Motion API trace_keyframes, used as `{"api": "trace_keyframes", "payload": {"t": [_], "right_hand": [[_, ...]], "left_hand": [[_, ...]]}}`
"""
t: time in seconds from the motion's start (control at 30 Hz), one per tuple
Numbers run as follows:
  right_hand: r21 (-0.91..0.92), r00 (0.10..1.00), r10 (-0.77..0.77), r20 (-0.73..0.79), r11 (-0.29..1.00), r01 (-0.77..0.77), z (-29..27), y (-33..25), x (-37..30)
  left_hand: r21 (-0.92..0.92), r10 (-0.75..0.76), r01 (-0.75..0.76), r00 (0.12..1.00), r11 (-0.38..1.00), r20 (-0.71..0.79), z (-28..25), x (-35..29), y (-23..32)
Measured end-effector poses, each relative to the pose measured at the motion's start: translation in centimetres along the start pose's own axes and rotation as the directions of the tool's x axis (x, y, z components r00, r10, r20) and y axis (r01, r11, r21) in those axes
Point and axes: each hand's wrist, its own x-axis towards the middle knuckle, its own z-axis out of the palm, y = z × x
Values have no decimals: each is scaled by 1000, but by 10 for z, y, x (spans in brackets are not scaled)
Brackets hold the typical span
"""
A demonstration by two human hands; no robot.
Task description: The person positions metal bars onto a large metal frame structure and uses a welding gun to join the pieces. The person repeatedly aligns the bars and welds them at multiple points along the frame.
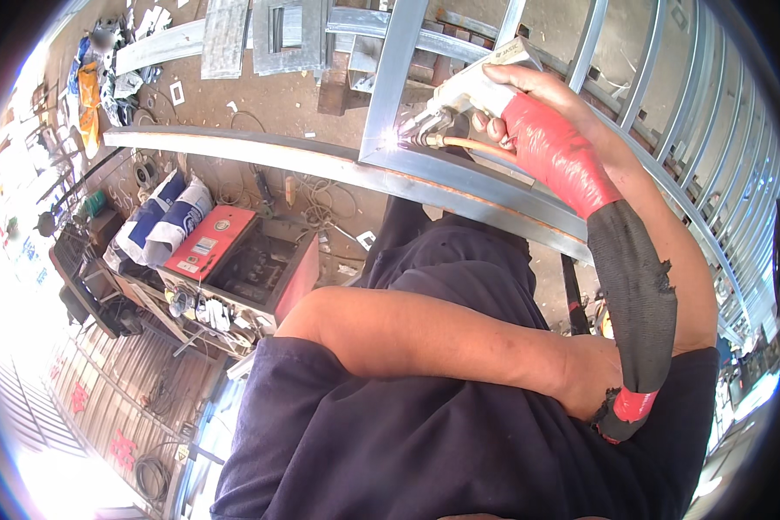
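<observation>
My right hand (pixel 529 82) is closed around a grey-and-white welding gun (pixel 472 91). An orange tube (pixel 477 145) runs to its metal nozzle, and a bright white spark glows at the tip. The spark sits where an upright steel tube (pixel 393 69) meets a long steel rail (pixel 312 169). From the gun's handle, a thick length wrapped in red tape and ragged black cloth (pixel 630 295) lies along my bare right forearm. My left arm crosses my body to the right. Its hand is hidden behind the black wrapping near my right elbow, so its fingers do not show.
A red machine case (pixel 212 243) stands at the left, with blue-and-white bags (pixel 169 217) beside it. Cables and scraps lie on the floor. Flat steel plates (pixel 290 43) rest at the top. A frame of parallel metal bars (pixel 646 65) runs down the right.
</observation>
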Motion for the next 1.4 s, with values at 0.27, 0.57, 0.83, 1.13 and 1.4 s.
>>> {"api": "trace_keyframes", "payload": {"t": [0.27,0.57,0.83,1.13,1.4], "right_hand": [[8,1000,-6,-26,1000,6,7,-5,-7],[23,1000,-12,-22,1000,13,6,-4,-10],[-41,998,-15,-61,999,12,21,-9,-21],[-80,999,-15,33,997,18,10,-5,-18],[-51,1000,-24,-15,998,23,13,-2,-22]], "left_hand": [[103,-42,28,991,994,128,-8,8,10],[194,-117,76,971,978,207,-8,9,16],[152,42,-47,998,987,39,7,4,7],[187,-8,-24,985,982,170,4,10,13],[156,-11,-14,987,988,158,14,7,5]]}}
